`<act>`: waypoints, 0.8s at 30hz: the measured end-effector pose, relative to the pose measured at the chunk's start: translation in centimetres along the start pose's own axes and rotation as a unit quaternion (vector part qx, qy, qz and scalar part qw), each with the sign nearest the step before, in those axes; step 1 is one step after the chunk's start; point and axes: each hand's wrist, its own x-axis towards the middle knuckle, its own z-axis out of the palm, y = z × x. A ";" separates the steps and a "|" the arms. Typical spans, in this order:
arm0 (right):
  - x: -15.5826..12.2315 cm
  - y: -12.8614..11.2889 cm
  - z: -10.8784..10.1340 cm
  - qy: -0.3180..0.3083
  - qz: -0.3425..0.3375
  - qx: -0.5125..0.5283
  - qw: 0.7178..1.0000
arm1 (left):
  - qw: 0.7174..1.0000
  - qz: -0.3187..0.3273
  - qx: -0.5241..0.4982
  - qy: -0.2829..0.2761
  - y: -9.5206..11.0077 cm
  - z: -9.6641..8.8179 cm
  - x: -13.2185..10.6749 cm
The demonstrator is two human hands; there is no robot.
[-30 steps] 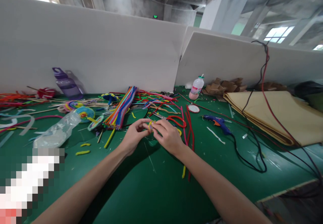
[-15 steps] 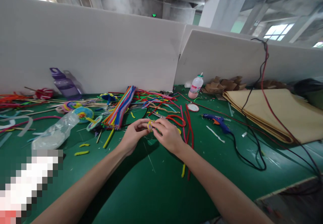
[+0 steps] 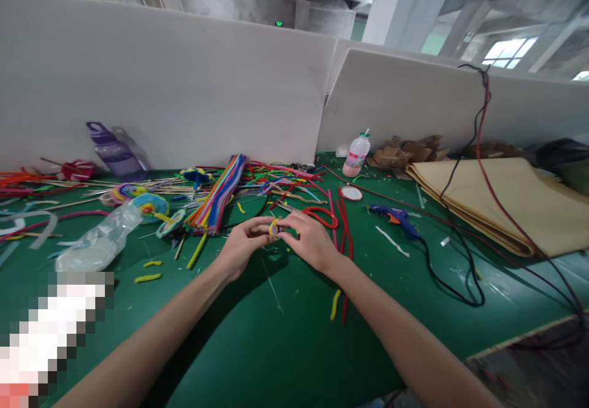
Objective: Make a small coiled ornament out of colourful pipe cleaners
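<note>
Between my two hands is a small coil of yellow and purple pipe cleaner (image 3: 275, 229), held just above the table. My left hand (image 3: 243, 242) pinches it from the left, and my right hand (image 3: 309, 240) grips it from the right with thumb and fingers. The fingers cover part of the coil. Just behind my right hand lie red-handled scissors (image 3: 323, 215). Beyond my left hand rests a bundle of many-coloured pipe cleaners (image 3: 218, 196). Long red pipe cleaners (image 3: 346, 230) lie right of my right hand, near a short yellow piece (image 3: 335, 305).
A blue glue gun (image 3: 396, 219) with a black cord lies to the right, near folded brown paper (image 3: 497, 205). A pink drink bottle (image 3: 356, 155) and a purple bottle (image 3: 115, 152) stand by the white partition (image 3: 184, 89). At left is a clear plastic bag (image 3: 99, 242).
My right fingers have shifted slightly on the coil, and more of its yellow side shows. Both hands stay in nearly the same place. The view has tilted slightly.
</note>
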 end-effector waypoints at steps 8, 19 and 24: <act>0.4 0.4 0.2 0.016 0.074 0.125 0.989 | 1.000 -0.001 -0.021 -0.013 0.2 0.0 -0.1; 0.5 0.3 0.1 0.023 0.029 0.082 0.996 | 1.000 0.023 0.004 -0.019 0.4 -0.6 0.1; 0.6 0.5 -0.1 -0.002 0.029 0.117 0.993 | 0.996 0.040 0.065 -0.047 0.4 -1.1 0.4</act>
